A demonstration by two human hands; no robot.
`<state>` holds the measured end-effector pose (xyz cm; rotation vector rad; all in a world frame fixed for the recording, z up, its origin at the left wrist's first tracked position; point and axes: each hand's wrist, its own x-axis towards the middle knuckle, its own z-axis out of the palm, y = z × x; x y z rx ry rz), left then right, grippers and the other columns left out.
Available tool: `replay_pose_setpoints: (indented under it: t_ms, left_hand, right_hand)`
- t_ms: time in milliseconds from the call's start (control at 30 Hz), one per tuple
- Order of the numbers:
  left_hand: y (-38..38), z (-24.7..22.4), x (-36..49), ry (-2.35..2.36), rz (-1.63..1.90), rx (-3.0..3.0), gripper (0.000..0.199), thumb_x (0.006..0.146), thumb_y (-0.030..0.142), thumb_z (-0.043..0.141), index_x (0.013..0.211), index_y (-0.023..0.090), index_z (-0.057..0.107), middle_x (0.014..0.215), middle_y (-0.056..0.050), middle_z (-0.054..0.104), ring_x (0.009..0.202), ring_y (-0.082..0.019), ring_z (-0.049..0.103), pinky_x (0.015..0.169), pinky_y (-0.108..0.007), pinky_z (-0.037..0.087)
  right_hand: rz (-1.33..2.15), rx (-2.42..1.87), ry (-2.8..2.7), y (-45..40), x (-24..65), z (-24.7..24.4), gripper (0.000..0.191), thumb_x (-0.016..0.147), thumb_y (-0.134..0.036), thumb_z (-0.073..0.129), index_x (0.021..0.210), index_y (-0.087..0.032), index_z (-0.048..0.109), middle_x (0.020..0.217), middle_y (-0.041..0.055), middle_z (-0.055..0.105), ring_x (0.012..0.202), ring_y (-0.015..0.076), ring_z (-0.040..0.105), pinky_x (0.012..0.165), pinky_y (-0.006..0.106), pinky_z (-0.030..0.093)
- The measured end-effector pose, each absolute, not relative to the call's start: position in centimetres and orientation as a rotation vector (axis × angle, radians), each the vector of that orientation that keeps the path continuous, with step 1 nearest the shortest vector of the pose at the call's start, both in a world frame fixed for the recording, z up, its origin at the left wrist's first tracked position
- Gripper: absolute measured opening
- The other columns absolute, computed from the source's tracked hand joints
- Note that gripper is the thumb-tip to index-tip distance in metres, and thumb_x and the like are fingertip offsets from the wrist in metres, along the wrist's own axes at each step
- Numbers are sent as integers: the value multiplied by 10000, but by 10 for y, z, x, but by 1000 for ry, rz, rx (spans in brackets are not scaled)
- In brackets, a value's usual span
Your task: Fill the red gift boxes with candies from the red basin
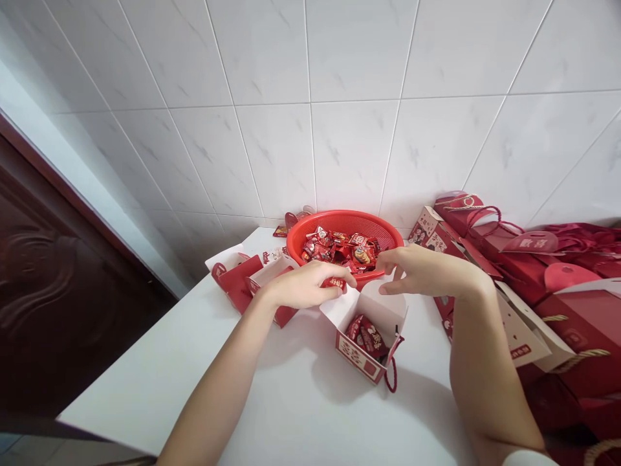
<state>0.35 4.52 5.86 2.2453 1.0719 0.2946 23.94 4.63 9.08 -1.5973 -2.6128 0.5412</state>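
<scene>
My left hand [310,283] is closed on a small red packet [334,283], above the left rear edge of an open gift box. My right hand [412,268] has its thumb and fingers apart at the basket's front right rim, with nothing visible between them. The open box [356,356], white inside with a red cord, stands on the white table and holds dark red packets [367,335]. Behind both hands sits a red plastic basket [339,219] filled with red-wrapped sweets [339,246].
Other open red and white boxes [240,281] stand left of the basket. Many red gift boxes [514,259] with cord handles are piled at the right. A tiled wall [359,155] rises behind the table [194,382]; a dark wooden door [63,278] is at the left.
</scene>
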Motion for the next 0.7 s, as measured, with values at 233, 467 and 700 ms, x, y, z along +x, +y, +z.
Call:
replay_pose_setpoints:
  t_ms: [233,467,700]
  left_hand:
    - [44,57,8,1131,483,2331,331,936,298,484,1207,256,670,1237,-37,667,1100,-232,612,952,-334,468]
    - [61,47,-9,1483,572,2368,461,919,428,502,1346,271,581,1458,-83,505,1218,-282,562,983,-389,464]
    - [39,60,0,1396,118,2256,336,834,531,588,953,231,685,860,-21,697,758,-211,631,617,-268,397]
  right_hand:
    - [611,-1786,-2503,53,241,85,211,720,-305,753,830,-195,612,891,67,659,676,190,618,566,284,397]
    - [785,-1842,-2359,61,237,74,324,573,-229,844,656,-184,534,664,1,598,403,123,538,447,268,362]
    - [858,-1786,-2420,62,234,72,455,462,-325,911,574,-192,490,543,-12,568,409,165,571,429,262,352]
